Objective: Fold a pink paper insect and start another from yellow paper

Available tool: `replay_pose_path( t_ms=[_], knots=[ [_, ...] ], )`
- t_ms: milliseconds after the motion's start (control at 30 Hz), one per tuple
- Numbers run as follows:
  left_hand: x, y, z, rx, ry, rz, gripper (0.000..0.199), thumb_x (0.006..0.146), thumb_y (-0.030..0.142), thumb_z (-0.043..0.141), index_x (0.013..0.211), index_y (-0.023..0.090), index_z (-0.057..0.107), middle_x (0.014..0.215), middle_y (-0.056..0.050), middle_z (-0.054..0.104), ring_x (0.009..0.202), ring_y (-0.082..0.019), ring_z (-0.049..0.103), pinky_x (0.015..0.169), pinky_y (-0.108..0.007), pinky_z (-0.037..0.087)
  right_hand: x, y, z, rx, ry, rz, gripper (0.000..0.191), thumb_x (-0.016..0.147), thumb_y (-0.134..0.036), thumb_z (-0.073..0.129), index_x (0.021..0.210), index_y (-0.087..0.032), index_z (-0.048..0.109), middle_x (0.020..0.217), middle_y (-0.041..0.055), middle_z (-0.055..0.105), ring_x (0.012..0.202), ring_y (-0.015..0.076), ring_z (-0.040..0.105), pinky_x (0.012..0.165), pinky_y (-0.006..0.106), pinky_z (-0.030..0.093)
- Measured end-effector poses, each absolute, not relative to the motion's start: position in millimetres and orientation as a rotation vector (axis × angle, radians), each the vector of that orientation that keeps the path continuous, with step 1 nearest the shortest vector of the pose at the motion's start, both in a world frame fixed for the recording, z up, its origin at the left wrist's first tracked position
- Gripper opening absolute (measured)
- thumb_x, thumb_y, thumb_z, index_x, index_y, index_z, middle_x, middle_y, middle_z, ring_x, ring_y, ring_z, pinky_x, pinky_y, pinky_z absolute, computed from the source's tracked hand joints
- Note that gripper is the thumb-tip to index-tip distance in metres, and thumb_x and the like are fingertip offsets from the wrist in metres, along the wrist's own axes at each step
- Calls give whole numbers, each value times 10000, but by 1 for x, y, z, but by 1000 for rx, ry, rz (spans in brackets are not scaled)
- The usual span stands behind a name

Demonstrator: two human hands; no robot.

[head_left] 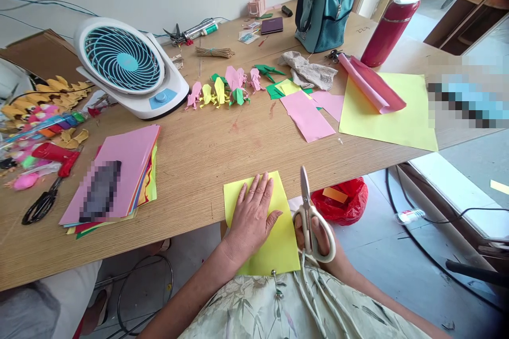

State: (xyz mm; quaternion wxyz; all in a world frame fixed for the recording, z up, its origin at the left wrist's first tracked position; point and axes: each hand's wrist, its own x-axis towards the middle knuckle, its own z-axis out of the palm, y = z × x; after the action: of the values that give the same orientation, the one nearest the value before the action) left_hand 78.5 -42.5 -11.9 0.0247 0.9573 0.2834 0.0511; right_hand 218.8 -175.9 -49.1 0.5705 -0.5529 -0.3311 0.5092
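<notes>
Under my left hand (254, 212) lies a yellow sheet of paper (274, 254), partly on the table's front edge and partly over my lap. The palm rests flat on it with the fingers stretched out. To the right of the paper, my right hand (318, 241) grips a pair of scissors (305, 206) by its white handle loops. The blades look closed and point up and away from me, apart from the table's edge. Folded paper figures (220, 91) in pink, yellow and green stand farther back on the table.
A stack of coloured paper (131, 153) and a white fan (123, 58) are at the left. Pink paper pieces (308, 116), a large yellow sheet (382, 135), a red bottle (389, 32) and a teal bag (328, 8) lie right. A red bag (353, 201) sits below the edge.
</notes>
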Motion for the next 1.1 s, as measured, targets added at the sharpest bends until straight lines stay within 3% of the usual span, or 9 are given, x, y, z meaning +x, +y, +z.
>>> replay_pose_path(
  t_ms=[100,367,600,800,900,1100],
  knots=[
    [79,-42,-13,2963,889,145,622,1000,424,331,1537,128,229,1601,-124,262,1494,-273,205,1190,-488,244,235,-174,-50,-1290,-717,1092,340,933,-545,464,835,-232,555,687,9,526,599,160,471,557,301,376],
    [80,-31,-11,2950,890,114,613,1003,411,319,1541,135,222,1603,-123,260,1498,-268,191,1197,-487,239,245,-172,-51,-1491,-856,960,265,899,-486,581,930,-224,573,875,29,609,728,166,523,662,297,440],
    [80,10,-10,2917,922,123,633,1000,466,291,1546,154,220,1606,-136,245,1499,-269,190,1194,-491,236,244,-173,-45,-1510,-1042,880,243,901,-468,572,910,-225,565,806,23,593,734,181,528,659,307,427],
    [89,65,-13,2902,984,103,624,999,451,290,1532,130,259,1602,-147,253,1489,-281,219,1193,-492,232,264,-166,-15,-1591,-1271,843,219,934,-428,505,1002,-227,559,844,33,611,725,183,534,651,303,423],
    [96,97,-15,2907,1040,101,621,995,433,306,1514,93,290,1592,-160,272,1481,-299,237,1188,-506,231,273,-159,3,-1724,-1502,684,182,930,-404,515,974,-229,540,819,41,618,727,198,544,661,314,410],
    [104,148,-18,2948,1195,336,550,959,371,393,1432,90,418,1513,-212,405,1402,-345,382,1105,-513,345,290,-132,18,-1921,-1861,284,144,950,-353,482,907,-221,519,760,35,645,691,200,578,694,330,365]
  ],
)
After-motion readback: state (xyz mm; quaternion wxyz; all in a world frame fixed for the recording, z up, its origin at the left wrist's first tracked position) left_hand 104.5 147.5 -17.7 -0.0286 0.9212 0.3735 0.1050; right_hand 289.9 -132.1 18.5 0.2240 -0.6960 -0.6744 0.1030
